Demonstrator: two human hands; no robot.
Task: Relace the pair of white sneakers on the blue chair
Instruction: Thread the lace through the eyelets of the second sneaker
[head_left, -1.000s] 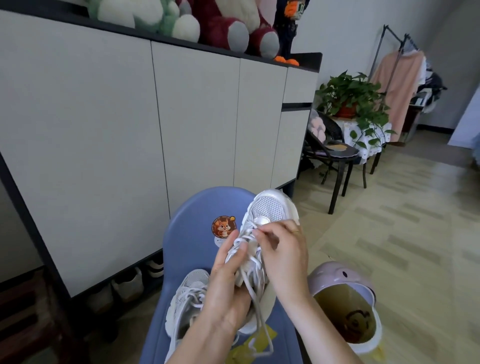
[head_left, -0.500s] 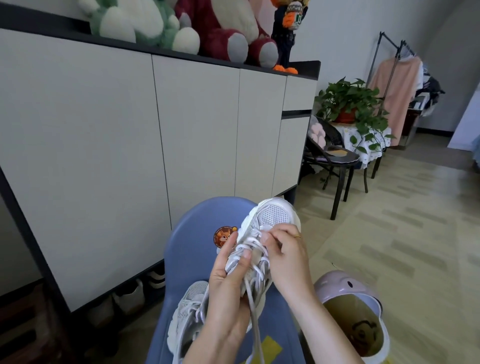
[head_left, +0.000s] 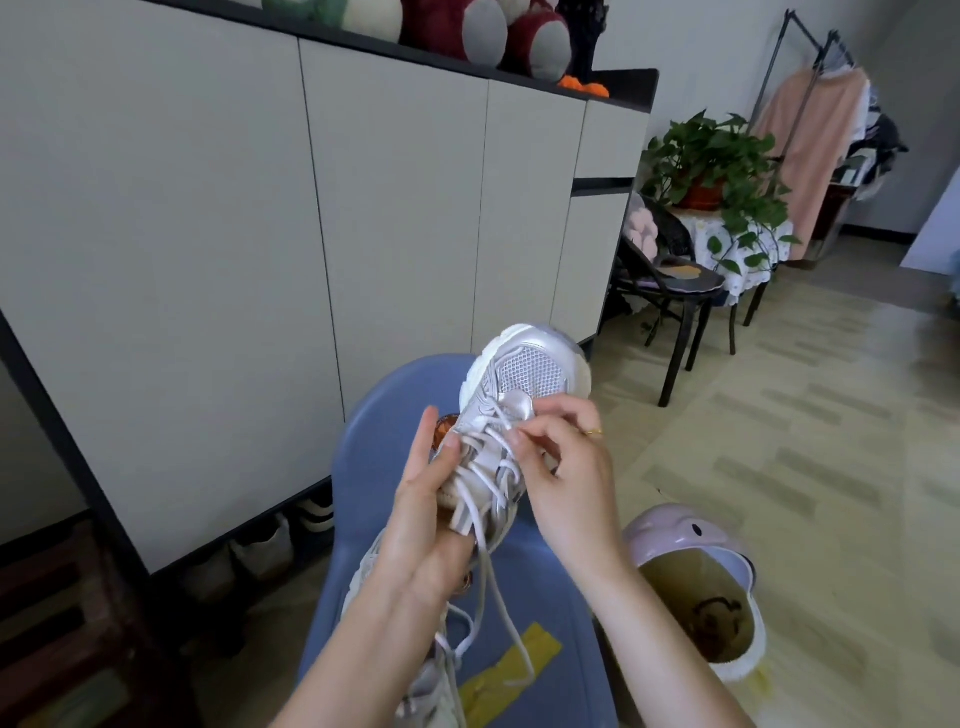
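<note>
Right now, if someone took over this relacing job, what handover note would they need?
Left hand: holds the raised sneaker from below, toe pointing away.
Right hand: pinches the lace near the front eyelets.
Second sneaker lies on the blue chair, under the left forearm.
Done: several crossings laced on the raised sneaker.
Left: thread the loose hanging ends; the second sneaker's state is unclear.

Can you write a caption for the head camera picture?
Left hand holds a white sneaker above the blue chair while right hand pinches its lace.
</note>
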